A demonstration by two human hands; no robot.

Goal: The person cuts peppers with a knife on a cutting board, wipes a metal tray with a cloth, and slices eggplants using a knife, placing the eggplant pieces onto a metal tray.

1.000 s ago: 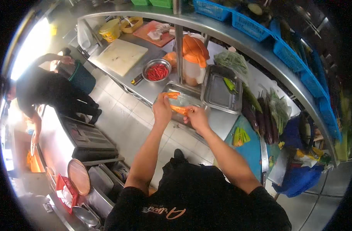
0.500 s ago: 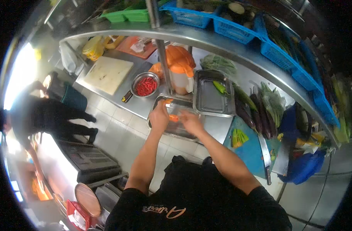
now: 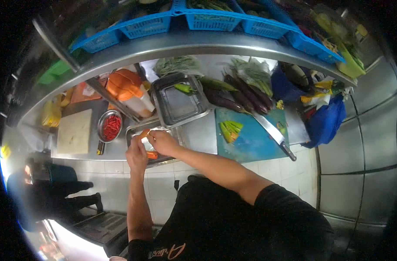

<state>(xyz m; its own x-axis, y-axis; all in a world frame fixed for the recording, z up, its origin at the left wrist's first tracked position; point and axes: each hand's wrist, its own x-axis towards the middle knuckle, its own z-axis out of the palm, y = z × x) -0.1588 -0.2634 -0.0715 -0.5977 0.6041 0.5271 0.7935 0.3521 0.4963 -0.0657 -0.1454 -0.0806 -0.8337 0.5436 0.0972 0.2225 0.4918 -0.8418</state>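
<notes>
My left hand (image 3: pixel 136 155) is closed around a carrot (image 3: pixel 144 133), whose orange end shows above the fingers. Against that end presses my right hand (image 3: pixel 163 142), its fingers pinched together; whatever they grip is too small to make out. Both hands are over a metal tray (image 3: pixel 174 157) on the counter. A second orange carrot (image 3: pixel 152 155) shows just below the hands, at the tray.
Left: red chillies (image 3: pixel 112 126) in a strainer, a white cutting board (image 3: pixel 74 131), an orange-lidded jug (image 3: pixel 133 93). Right: a second tray (image 3: pixel 181 117) with green peppers, eggplants (image 3: pixel 246 98), a blue-green board (image 3: pixel 250 137) and a knife (image 3: pixel 272 132). A person (image 3: pixel 46 195) stands at left.
My view has swung to the right, so the counter sits further left. My right hand has come in against my left hand at the carrot's upper end.
</notes>
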